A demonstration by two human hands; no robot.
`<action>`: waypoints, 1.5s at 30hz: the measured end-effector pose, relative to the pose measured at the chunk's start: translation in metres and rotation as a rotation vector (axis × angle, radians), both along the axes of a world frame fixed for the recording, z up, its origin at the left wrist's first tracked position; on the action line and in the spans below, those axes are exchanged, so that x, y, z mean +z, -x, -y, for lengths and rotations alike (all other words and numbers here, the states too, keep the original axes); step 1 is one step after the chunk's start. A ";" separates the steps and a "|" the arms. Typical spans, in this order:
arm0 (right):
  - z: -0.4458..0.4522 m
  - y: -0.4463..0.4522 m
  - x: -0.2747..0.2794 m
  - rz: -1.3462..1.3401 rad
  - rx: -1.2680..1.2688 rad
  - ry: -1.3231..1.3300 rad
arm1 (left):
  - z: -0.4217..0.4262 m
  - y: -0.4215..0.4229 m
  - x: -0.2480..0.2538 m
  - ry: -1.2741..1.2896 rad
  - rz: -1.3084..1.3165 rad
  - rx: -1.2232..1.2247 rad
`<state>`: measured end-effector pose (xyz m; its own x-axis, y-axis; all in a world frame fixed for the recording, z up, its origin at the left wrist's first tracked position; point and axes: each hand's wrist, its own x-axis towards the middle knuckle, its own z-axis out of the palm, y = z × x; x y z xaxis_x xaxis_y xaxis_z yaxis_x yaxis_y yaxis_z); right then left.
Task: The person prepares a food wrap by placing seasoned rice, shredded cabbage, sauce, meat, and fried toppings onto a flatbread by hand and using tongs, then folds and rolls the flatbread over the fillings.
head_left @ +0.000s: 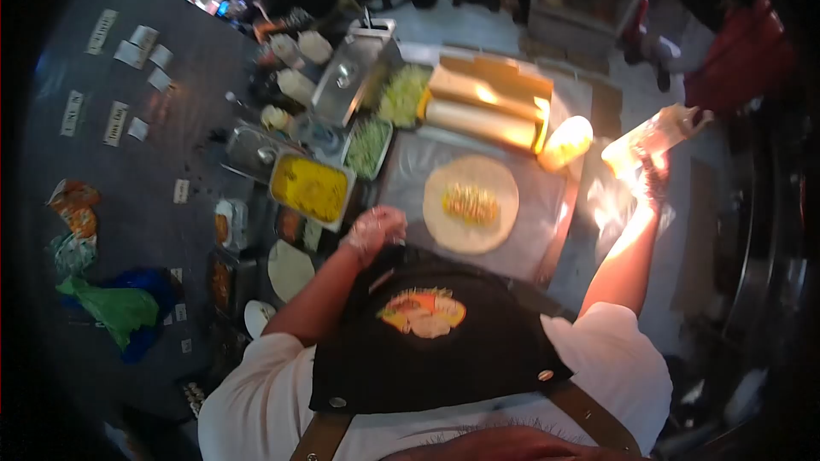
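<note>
My left hand [376, 232], in a clear plastic glove, is closed beside the left edge of the work surface. What it holds, if anything, is hidden. On the right, my right hand [653, 183] grips a pale squeeze bottle [645, 141], raised and tilted in bright glare. Between my hands a round flatbread [444, 226] lies flat on a shiny sheet [406, 183]. Its middle bears a chopped yellow-and-brown filling [470, 205].
Left of the sheet sit a tray of yellow filling [312, 190] and a tray of shredded greens [369, 147]. Beyond the flatbread lies a pale roll [483, 124] in a cardboard box [491, 77]. Another bottle [566, 143] stands at right. A person in red [739, 55] is nearby.
</note>
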<state>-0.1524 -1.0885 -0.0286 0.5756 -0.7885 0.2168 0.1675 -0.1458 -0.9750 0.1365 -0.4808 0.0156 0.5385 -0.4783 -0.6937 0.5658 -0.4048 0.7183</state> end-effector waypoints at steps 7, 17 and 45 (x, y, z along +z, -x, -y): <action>-0.192 0.010 0.127 -0.543 0.276 -0.101 | -0.009 -0.036 -0.028 0.033 -0.044 -0.124; -0.329 -0.077 0.082 -1.325 0.672 0.789 | -0.029 -0.096 -0.035 0.130 -0.041 -0.310; -0.347 -0.167 0.088 -1.620 0.694 0.987 | -0.088 -0.115 -0.042 0.260 -0.146 -0.242</action>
<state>0.0143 -0.7419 0.0592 0.7386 -0.3495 -0.5765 -0.3583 -0.9279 0.1034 0.2513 -0.3927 -0.0265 0.2928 -0.7496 -0.5936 0.5800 -0.3543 0.7335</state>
